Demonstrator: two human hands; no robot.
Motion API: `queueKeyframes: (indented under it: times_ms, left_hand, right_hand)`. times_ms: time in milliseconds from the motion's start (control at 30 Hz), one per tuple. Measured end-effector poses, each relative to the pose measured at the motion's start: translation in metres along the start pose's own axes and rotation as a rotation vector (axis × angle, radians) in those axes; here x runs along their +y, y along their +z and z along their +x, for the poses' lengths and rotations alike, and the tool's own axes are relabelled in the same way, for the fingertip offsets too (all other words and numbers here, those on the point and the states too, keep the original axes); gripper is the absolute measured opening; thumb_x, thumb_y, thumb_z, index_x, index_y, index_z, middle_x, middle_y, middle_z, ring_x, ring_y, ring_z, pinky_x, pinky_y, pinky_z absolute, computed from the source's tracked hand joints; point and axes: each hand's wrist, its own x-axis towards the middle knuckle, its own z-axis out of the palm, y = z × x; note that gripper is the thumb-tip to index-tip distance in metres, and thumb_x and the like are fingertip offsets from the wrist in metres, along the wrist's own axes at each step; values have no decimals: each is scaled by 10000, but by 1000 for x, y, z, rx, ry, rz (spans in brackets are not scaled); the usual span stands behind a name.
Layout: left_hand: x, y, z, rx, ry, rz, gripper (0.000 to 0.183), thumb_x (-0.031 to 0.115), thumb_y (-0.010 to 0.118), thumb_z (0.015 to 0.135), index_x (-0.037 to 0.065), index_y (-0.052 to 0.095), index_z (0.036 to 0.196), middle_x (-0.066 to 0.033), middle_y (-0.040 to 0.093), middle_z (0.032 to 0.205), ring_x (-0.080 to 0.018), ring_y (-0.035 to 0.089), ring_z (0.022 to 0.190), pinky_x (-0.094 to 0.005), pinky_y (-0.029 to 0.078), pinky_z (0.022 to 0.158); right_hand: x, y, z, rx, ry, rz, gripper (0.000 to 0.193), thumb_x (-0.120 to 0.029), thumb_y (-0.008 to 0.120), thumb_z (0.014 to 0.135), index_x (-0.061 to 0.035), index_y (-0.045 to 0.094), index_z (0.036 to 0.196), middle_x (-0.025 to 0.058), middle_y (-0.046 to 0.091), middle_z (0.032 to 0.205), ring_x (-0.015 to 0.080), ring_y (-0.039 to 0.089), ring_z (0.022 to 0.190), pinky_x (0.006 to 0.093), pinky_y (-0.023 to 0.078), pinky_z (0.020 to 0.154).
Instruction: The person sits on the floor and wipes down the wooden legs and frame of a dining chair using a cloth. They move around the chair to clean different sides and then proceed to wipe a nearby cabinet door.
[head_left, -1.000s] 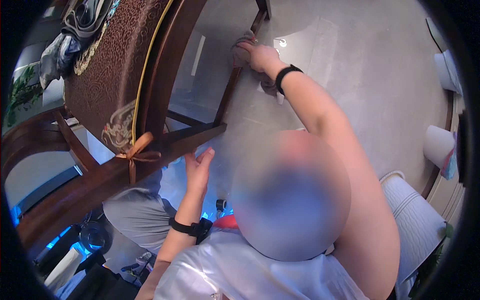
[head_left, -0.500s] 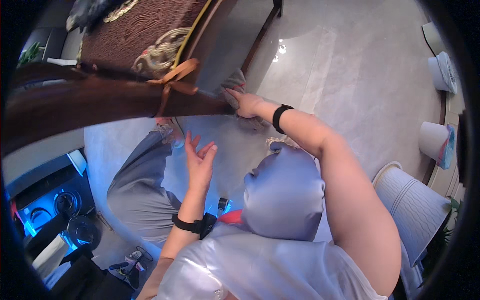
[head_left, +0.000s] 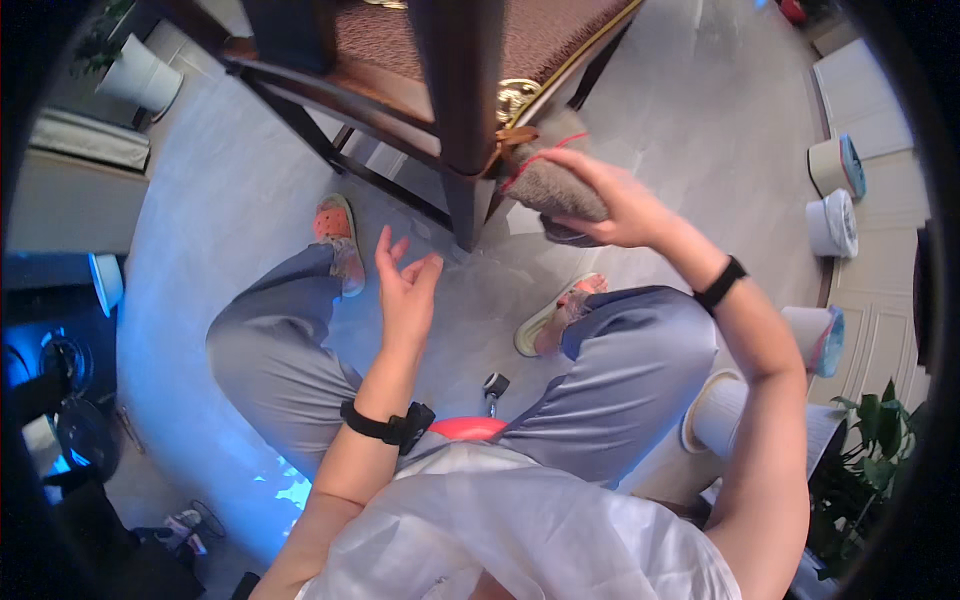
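My right hand (head_left: 628,208) is closed around a folded grey-brown cloth (head_left: 548,182) with red edging. The cloth is beside the dark wooden chair's corner post (head_left: 466,150), close to an orange-brown ribbon (head_left: 518,134) tied there; whether it touches the wood I cannot tell. A brown textured cushion (head_left: 575,40) with gold trim lies on the chair seat. Lower and to the left, my left hand (head_left: 405,295) is in the air between my knees and the chair, fingers apart and half curled, nothing in it.
I sit on a red seat (head_left: 466,429) with a caster (head_left: 495,382) showing. White bins (head_left: 832,222) line the right wall, near a large white planter (head_left: 718,410) and leafy plant (head_left: 880,440). Dark equipment (head_left: 65,365) stands at left. Chair rails (head_left: 390,190) run low ahead.
The chair post, earlier lying sideways across the view, now stands upright. My right hand and cloth have moved from the post's end to beside the ribbon. My left hand stays open.
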Motion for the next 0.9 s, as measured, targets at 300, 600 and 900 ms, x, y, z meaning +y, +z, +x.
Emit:
queueKeyframes:
  times_ms: [300, 600, 900]
  left_hand:
    - [31, -9, 5, 37, 97, -176, 783, 64, 657, 869, 62, 192, 1499, -186, 355, 1427, -183, 569, 1057, -298, 475, 861]
    - [68, -10, 10, -26, 289, -267, 755, 64, 648, 884, 63, 203, 1495, -198, 341, 1436, -220, 561, 1104, -326, 471, 933]
    - [60, -41, 5, 129, 200, -277, 699, 49, 627, 895, 50, 235, 1473, -173, 363, 1411, -200, 566, 1075, -314, 477, 917]
  right_hand:
    - [-131, -62, 36, 0, 566, 363, 593, -343, 758, 811, -16, 543, 1257, 139, 679, 1068, 206, 650, 986, 333, 516, 866]
    - [-86, 175, 50, 633, 630, 315, 940, -299, 740, 841, 96, 119, 1427, 252, 588, 1208, 322, 598, 1114, 398, 456, 965]
    - [-120, 179, 10, 150, 401, -131, 910, -222, 730, 770, 46, 207, 1465, 302, 594, 1161, 447, 621, 993, 486, 515, 812]
